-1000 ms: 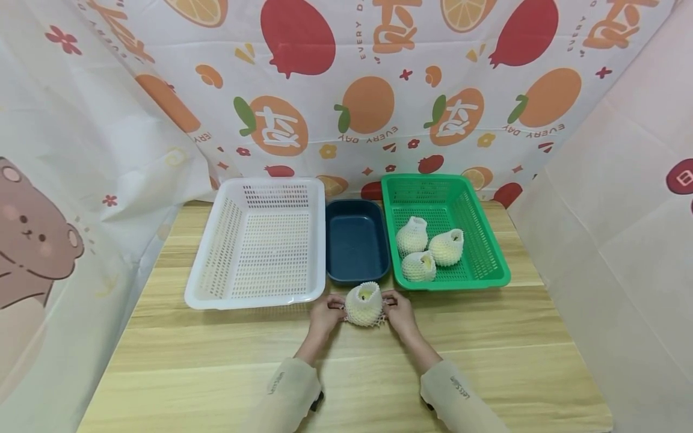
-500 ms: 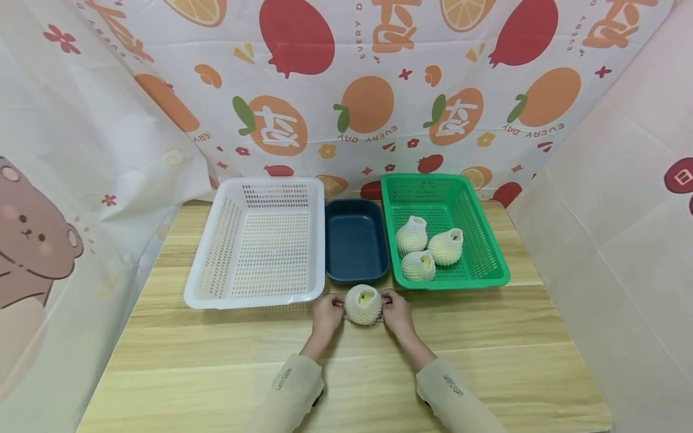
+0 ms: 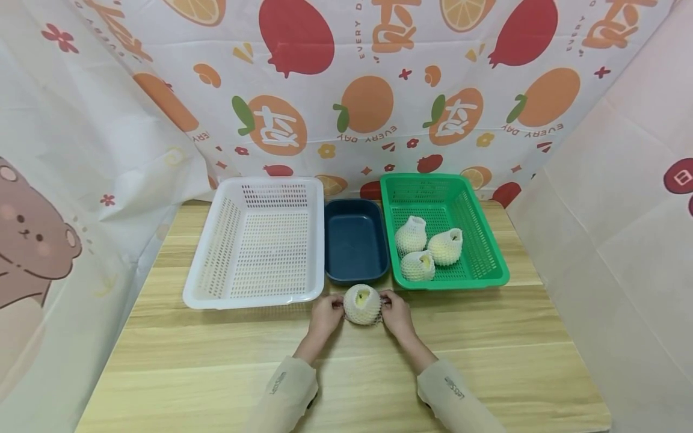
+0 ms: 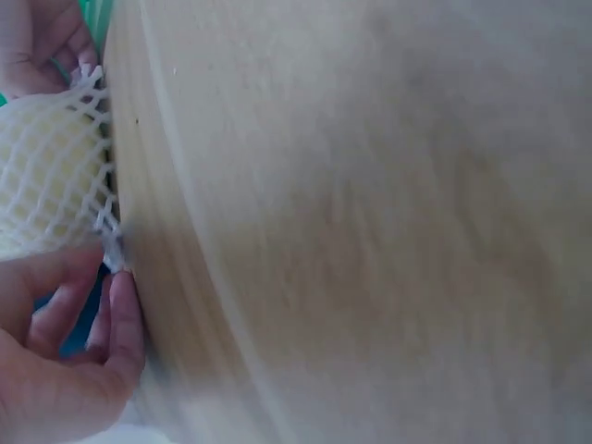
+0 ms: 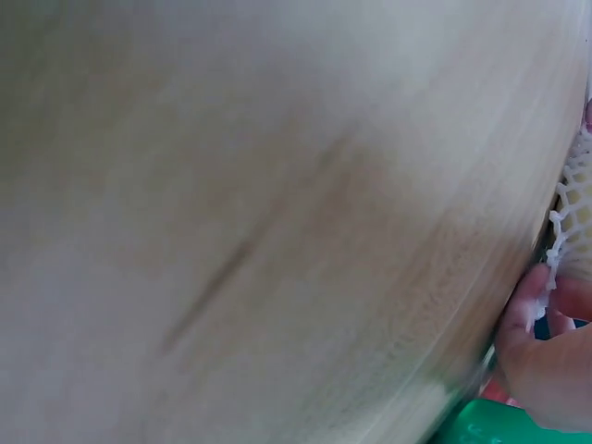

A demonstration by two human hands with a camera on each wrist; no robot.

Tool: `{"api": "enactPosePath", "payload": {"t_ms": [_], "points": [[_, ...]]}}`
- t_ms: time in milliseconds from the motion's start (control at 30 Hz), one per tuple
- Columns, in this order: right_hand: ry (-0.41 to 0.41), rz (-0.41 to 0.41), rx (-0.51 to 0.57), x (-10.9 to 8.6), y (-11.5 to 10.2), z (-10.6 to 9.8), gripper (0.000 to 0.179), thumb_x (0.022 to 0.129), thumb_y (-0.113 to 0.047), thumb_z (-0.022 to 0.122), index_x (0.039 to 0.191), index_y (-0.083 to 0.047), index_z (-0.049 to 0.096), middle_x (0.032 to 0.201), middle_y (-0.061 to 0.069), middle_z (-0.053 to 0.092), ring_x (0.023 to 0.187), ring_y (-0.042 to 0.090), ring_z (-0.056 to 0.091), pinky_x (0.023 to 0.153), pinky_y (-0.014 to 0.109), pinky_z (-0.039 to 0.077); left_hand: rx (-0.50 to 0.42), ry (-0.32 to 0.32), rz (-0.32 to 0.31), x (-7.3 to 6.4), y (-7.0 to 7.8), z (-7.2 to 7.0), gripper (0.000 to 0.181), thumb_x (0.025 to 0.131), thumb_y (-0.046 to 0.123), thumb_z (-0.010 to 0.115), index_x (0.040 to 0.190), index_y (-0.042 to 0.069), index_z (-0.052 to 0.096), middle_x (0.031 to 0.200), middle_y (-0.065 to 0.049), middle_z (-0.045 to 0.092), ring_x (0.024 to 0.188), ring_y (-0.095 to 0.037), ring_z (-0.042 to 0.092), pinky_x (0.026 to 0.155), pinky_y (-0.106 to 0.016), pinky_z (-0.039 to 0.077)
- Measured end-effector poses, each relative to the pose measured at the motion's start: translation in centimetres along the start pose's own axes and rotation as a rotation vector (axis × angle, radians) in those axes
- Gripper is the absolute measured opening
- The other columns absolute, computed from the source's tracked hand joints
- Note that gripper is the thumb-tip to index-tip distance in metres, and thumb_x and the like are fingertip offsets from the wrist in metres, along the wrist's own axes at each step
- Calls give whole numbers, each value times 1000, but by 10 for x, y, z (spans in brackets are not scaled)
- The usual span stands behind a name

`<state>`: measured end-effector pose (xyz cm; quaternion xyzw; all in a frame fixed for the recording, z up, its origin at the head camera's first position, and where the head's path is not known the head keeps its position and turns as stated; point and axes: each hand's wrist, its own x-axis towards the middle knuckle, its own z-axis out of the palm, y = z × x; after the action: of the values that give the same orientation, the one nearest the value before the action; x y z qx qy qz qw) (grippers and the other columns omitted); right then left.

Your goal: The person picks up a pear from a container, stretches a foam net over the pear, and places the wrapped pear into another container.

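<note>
A pale yellow fruit in a white foam net (image 3: 362,305) sits on the table, just in front of the dark blue tray. At its left side my left hand (image 3: 325,315) pinches the lower edge of the net; the left wrist view shows thumb and finger (image 4: 127,324) on the mesh. My right hand (image 3: 397,314) pinches the net edge on the opposite side, partly seen in the right wrist view, where the net (image 5: 574,208) lies at the frame's edge. Through the net's top opening a bit of the yellow fruit and a dark spot show.
Behind the fruit is a dark blue tray (image 3: 357,278), between a white basket (image 3: 254,304) on the left and a green basket (image 3: 460,284) on the right. In the green basket lie 3 netted fruits (image 3: 445,247). A printed cloth (image 3: 352,156) hangs behind the wooden table (image 3: 373,385).
The netted fruit has tilted slightly and its top opening looks wider and lower. Both hands stay at its sides with small shifts, still pinching the net.
</note>
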<state>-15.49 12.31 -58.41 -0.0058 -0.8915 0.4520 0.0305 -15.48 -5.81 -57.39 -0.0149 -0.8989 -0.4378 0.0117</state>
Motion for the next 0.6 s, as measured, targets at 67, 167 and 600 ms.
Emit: {"api": "enactPosePath", "payload": {"t_ms": [67, 167, 600], "points": [[6, -10, -10, -1, 1, 0, 18, 83, 2, 57, 96, -4, 67, 84, 6, 63, 77, 21, 57, 66, 34, 49, 38, -33, 32, -2, 1, -2, 21, 75, -3, 66, 96, -6, 66, 92, -16, 64, 87, -31, 59, 75, -40, 50], [9, -24, -33, -1, 2, 0, 20, 83, 2, 56, 96, -6, 68, 85, 5, 63, 76, 20, 55, 64, 33, 47, 69, -93, 117, -6, 3, -5, 45, 72, -3, 68, 115, -6, 55, 109, -21, 55, 101, -37, 53, 86, -46, 45], [-33, 20, 125, -4, -7, -12, 16, 87, -3, 56, 99, 0, 66, 95, 11, 63, 86, 24, 58, 73, 36, 50, -291, -217, 77, -12, 12, -5, 88, 73, 30, 78, 139, -1, 28, 134, -21, 40, 120, -32, 39, 100, -45, 34]]}}
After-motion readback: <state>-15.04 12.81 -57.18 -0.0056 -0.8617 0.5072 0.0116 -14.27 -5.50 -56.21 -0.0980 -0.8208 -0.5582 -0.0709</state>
